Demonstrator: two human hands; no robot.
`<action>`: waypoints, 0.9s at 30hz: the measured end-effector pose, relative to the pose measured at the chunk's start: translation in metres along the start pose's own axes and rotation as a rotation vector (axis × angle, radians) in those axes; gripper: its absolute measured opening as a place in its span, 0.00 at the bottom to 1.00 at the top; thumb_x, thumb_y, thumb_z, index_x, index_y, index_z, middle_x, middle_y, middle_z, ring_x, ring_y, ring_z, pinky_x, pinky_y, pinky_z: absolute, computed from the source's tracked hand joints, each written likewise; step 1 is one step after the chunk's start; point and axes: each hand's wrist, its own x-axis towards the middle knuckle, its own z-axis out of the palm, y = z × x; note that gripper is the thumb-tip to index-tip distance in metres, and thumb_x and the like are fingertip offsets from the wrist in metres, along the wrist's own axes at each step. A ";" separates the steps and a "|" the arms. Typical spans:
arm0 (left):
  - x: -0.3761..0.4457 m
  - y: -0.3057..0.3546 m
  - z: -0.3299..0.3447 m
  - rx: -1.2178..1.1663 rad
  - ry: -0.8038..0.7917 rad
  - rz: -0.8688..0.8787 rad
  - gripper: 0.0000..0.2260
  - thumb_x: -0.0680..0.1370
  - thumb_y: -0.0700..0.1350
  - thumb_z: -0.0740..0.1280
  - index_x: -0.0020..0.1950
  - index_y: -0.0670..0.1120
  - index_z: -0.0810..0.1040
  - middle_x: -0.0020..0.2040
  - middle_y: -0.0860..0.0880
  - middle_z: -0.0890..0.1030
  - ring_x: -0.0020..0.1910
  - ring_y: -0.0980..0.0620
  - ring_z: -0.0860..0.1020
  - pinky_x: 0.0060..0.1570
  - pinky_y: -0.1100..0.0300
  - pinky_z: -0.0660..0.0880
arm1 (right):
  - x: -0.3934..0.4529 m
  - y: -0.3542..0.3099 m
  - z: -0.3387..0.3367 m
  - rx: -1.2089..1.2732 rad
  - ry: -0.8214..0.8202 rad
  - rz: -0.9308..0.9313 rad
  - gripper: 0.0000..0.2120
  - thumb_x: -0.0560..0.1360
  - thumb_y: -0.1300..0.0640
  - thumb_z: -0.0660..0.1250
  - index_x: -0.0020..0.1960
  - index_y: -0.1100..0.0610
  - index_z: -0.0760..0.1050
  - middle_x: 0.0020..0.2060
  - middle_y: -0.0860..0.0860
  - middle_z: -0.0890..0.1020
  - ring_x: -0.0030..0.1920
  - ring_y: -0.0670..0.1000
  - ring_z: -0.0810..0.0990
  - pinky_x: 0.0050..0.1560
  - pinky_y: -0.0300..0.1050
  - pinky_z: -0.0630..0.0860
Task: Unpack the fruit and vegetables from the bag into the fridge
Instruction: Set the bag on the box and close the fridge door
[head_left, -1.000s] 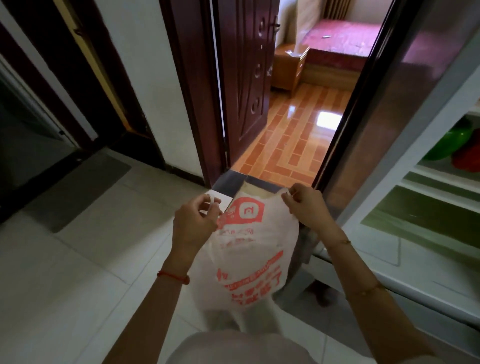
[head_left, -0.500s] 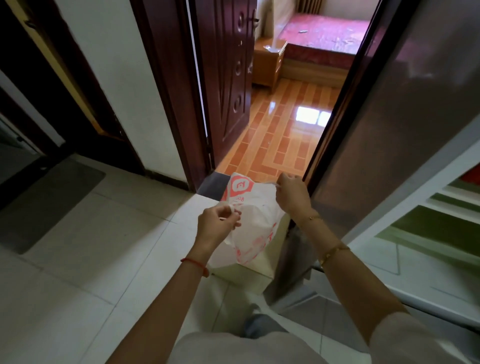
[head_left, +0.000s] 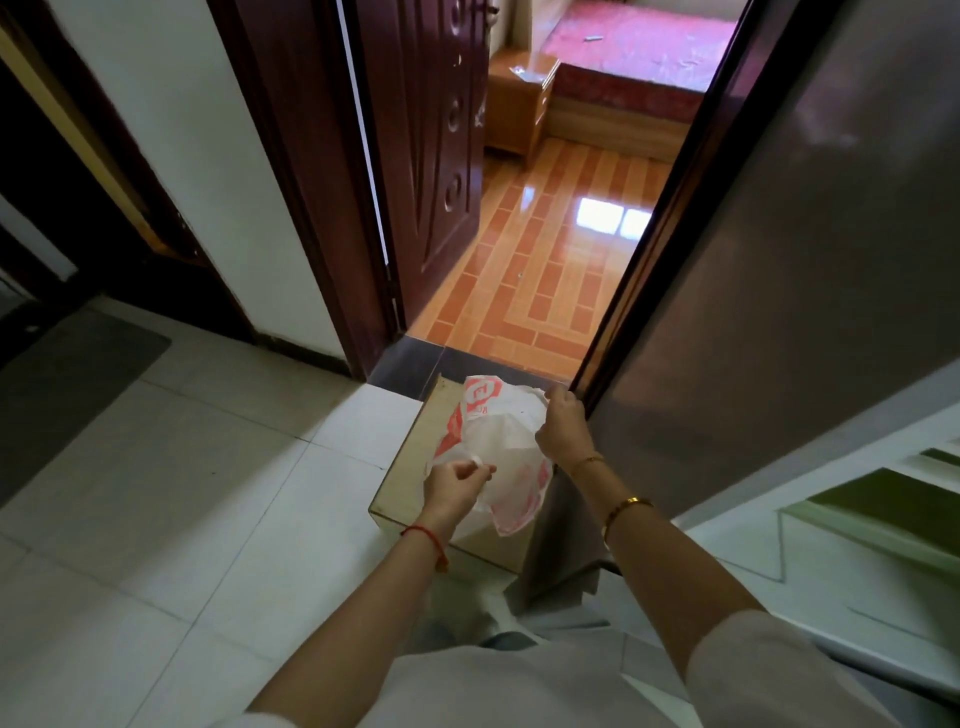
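Note:
A white plastic bag (head_left: 501, 441) with red print hangs limp between my hands, low over a pale box-like stool (head_left: 415, 483) on the floor. My left hand (head_left: 451, 486) pinches the bag's near edge. My right hand (head_left: 563, 428) grips its far edge beside the fridge door. The bag looks flat; nothing shows inside it. The open fridge door (head_left: 779, 260), grey and glossy, stands at the right, with the fridge's white door shelves (head_left: 857, 519) at the lower right.
Ahead, a dark wooden door (head_left: 431, 156) opens onto a room with an orange tiled floor (head_left: 545, 270), a bedside cabinet (head_left: 519, 109) and a red bed (head_left: 639, 47). A grey mat (head_left: 67, 384) lies at the left on white floor tiles.
Both hands lowered the bag from chest height down to the stool. The view tilted further down and the fridge's inner shelves slid out of sight at the right.

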 end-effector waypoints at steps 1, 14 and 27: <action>0.003 -0.003 0.003 0.009 -0.006 -0.005 0.09 0.76 0.45 0.71 0.52 0.42 0.83 0.50 0.46 0.82 0.54 0.45 0.79 0.54 0.53 0.80 | 0.001 0.004 0.002 0.036 -0.017 0.031 0.25 0.73 0.73 0.63 0.68 0.62 0.64 0.65 0.58 0.69 0.64 0.59 0.69 0.65 0.51 0.74; 0.021 -0.012 -0.001 0.459 -0.052 0.168 0.12 0.78 0.49 0.66 0.45 0.44 0.84 0.42 0.47 0.83 0.39 0.52 0.80 0.38 0.62 0.79 | -0.006 0.020 0.006 0.177 0.022 0.130 0.23 0.78 0.63 0.63 0.72 0.58 0.63 0.70 0.54 0.65 0.70 0.56 0.66 0.72 0.53 0.68; -0.004 0.052 -0.080 0.778 0.035 0.834 0.21 0.78 0.53 0.64 0.68 0.45 0.73 0.65 0.45 0.77 0.66 0.45 0.73 0.64 0.48 0.70 | -0.113 -0.007 -0.034 0.158 0.298 0.024 0.24 0.77 0.49 0.66 0.71 0.51 0.67 0.67 0.49 0.72 0.68 0.48 0.70 0.70 0.52 0.69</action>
